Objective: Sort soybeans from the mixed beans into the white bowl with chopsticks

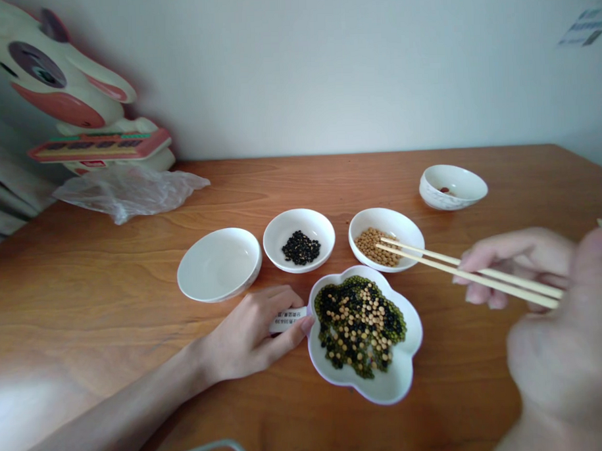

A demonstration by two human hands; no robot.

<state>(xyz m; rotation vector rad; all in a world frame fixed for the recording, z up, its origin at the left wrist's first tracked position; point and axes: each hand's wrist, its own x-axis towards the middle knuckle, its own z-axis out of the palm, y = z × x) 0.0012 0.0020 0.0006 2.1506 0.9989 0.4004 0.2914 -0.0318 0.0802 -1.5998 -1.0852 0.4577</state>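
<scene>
The right hand (566,328) pinches chopsticks (451,269) over soybeans (367,241); the left hand (255,329) pinches a white label (288,319) at the flower-shaped dish (393,383) of beans

Before me, the wooden surface (135,277) carries three bowls (219,264) in a row, a farther bowl (435,196), a dish (393,381) and a bag (132,195).

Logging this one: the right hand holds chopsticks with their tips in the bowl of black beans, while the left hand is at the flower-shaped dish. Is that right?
Not quite: in the head view, the chopsticks reach into the bowl of tan beans instead. The rest stands.
</scene>
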